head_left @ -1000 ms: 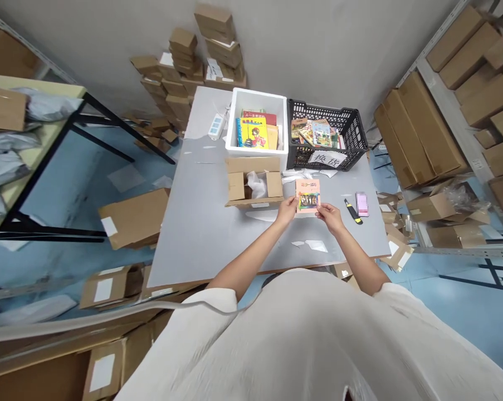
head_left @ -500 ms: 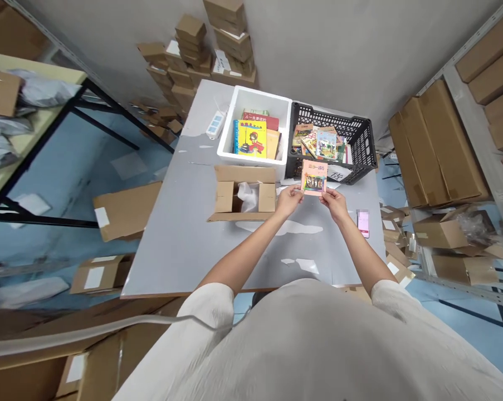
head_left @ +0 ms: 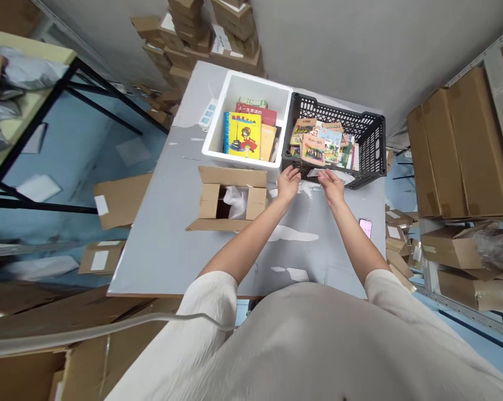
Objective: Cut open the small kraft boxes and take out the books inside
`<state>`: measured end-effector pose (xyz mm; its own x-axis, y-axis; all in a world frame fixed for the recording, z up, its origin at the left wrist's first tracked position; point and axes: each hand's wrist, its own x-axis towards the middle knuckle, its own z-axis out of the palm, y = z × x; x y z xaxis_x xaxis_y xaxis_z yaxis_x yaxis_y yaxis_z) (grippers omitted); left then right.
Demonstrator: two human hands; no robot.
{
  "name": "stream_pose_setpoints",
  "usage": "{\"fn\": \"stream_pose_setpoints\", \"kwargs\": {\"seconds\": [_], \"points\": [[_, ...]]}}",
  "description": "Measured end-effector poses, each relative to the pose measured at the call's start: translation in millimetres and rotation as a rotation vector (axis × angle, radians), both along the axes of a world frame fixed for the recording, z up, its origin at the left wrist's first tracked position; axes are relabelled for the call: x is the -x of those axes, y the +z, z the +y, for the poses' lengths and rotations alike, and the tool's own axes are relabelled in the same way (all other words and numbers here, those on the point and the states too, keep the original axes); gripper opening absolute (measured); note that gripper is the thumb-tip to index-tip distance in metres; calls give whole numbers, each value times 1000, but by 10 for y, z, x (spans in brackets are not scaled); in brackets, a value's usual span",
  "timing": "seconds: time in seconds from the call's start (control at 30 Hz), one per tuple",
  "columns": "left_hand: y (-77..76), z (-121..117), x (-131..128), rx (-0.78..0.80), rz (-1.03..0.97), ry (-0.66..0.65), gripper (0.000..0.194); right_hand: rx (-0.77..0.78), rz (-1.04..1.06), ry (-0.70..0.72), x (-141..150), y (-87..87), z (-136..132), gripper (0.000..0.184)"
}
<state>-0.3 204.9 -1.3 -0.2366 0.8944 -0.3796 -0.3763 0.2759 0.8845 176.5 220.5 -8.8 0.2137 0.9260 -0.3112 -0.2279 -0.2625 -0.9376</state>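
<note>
A small pink book [head_left: 313, 149] with a colourful picture lies on top of other books in the black plastic crate [head_left: 370, 150]. My left hand [head_left: 288, 182] is at the crate's near left corner, fingers loosely bent and nothing in them. Along the same near side, my right hand [head_left: 331, 187] has its fingers stretched out in front of a white paper label, holding nothing. Whether either hand touches the crate, I cannot tell. Left of the crate stands a white foam box [head_left: 214, 136] holding a yellow picture book [head_left: 243, 136] and several other books.
An opened cardboard box [head_left: 209, 200] with white wrapping inside sits on the grey table [head_left: 159, 250]. A phone [head_left: 365, 227] lies to the right, and a white power strip [head_left: 208, 113] is beside the foam box. Cartons and shelves surround the table.
The pink book has gone from between my two hands into the black crate, on top of the books there. Both hands have let go of it. The camera view has shifted slightly.
</note>
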Motion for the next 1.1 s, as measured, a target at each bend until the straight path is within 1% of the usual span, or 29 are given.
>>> {"fn": "stream_pose_setpoints", "kwargs": {"seconds": [0.07, 0.13, 0.2, 0.37, 0.47, 0.57, 0.63, 0.7, 0.8, 0.9, 1.0, 1.1], "points": [[-64, -38, 0, -32, -7, -23, 58, -9, 30, 17, 9, -21, -28, 53], [-96, -112, 25, -31, 16, -56, 57, 8, 44, 36, 32, -25, -86, 48], [-91, -196, 74, -16, 63, -67, 54, 33, 40, 54, 76, -12, -160, 40], [45, -394, 252, -28, 185, -102, 45, 80, -36, 111, 258, 75, -382, 27], [134, -556, 385, -66, 249, -132, 37, 94, -42, 114, 387, 122, -552, 26], [195, -780, 577, -113, 315, -180, 33, 106, -41, 122, 518, 143, -767, 27], [229, -946, 764, -136, 376, -217, 33, 119, -52, 133, 615, 147, -933, 28], [268, -1107, 1003, -149, 459, -262, 35, 142, -75, 141, 729, 147, -1106, 27], [333, -1320, 1438, -183, 606, -334, 42, 175, -138, 179, 927, 139, -1353, 24], [378, -1511, 1902, -223, 706, -395, 54, 172, -234, 243, 1138, 111, -1559, 25], [367, -1700, 2325, -254, 804, -427, 60, 134, -316, 278, 1330, 62, -1714, 32], [295, -1866, 2653, -218, 944, -486, 69, 100, -348, 296, 1483, 11, -1818, 42]]}}
